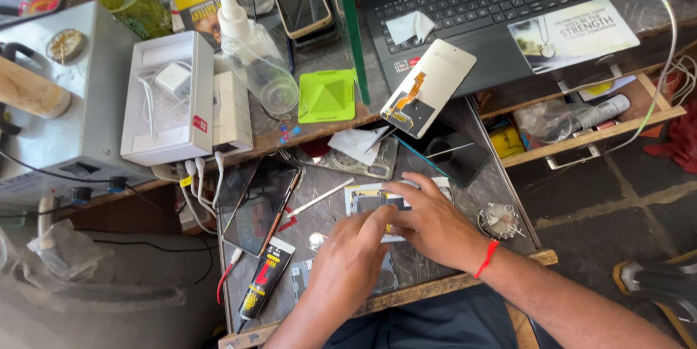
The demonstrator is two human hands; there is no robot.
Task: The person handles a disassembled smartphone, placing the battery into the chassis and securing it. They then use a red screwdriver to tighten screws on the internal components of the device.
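Observation:
Both my hands rest on an opened phone body (365, 197) lying flat on the grey work slab (334, 175). My left hand (351, 256) presses down on its near part with the fingers together. My right hand (428, 220), with a red thread at the wrist, covers its right side, the fingers laid over the phone's top edge. The phone's inner parts show between and above my fingers. Whether either hand pinches a small part is hidden.
A black glue tube (265, 278) and a dark phone (258, 204) lie left of my hands, a white stick (319, 197) between. A loose screen with orange flex (427, 87), a laptop (479, 0), a spray bottle (250, 47), a green pad (327, 95) and an open drawer (581, 120) lie beyond.

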